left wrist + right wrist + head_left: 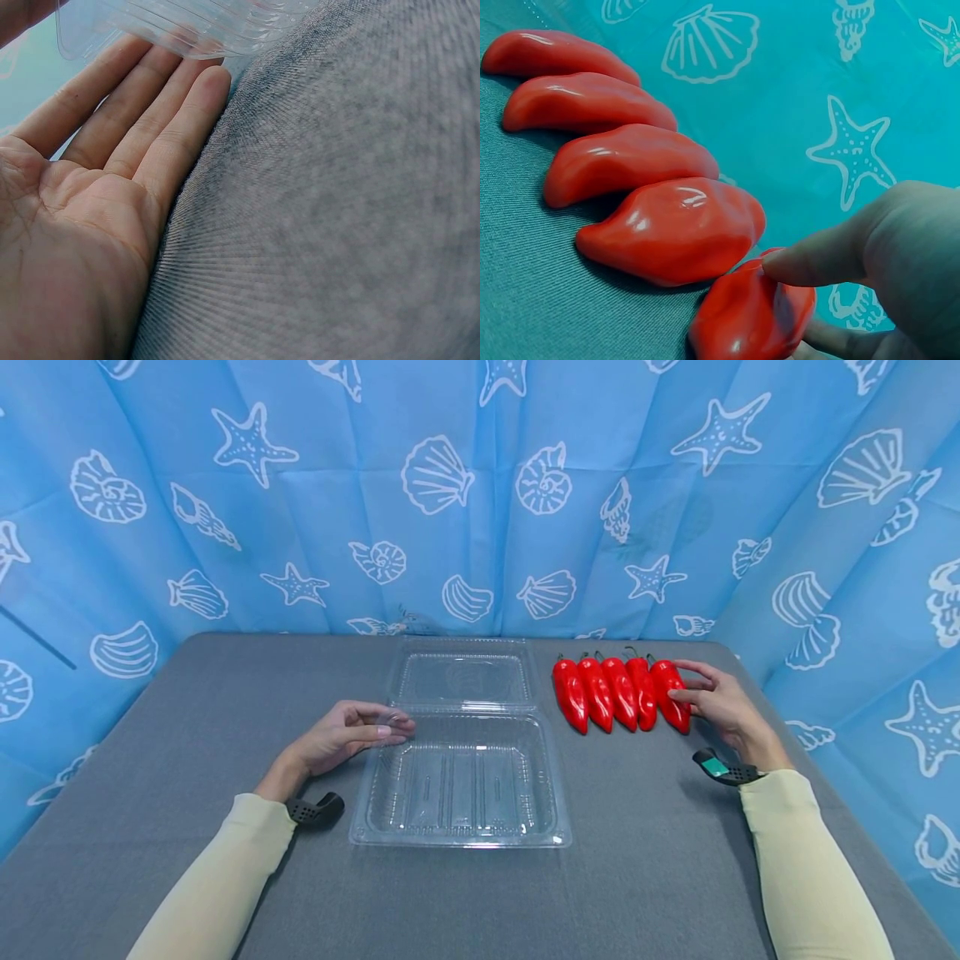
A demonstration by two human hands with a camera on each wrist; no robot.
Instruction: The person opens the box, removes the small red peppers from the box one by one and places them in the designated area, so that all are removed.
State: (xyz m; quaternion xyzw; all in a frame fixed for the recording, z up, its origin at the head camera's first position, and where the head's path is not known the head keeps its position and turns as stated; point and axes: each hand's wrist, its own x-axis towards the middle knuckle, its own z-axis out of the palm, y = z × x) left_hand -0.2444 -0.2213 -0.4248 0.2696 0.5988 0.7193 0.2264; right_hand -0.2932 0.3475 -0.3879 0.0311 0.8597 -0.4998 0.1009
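A clear plastic clamshell container point(462, 837) lies with its lid folded back on the grey table. My left hand point(351, 737) pinches the rim at its left side near the hinge, thumb above and fingers against the outer wall; the left wrist view shows these fingers point(142, 112) nearly straight by the plastic. Several glossy red peppers lie side by side to the right of the lid. My right hand point(716, 702) grips the rightmost red pepper point(666, 681) between thumb and fingers. In the right wrist view, the thumb presses on this pepper, beside the neighbouring red pepper point(679, 232).
A grey cloth covers the table point(637, 877). Behind it hangs a blue curtain point(480, 527) with white shells and starfish, which also runs along the sides. Black bands point(727, 768) sit at both wrists.
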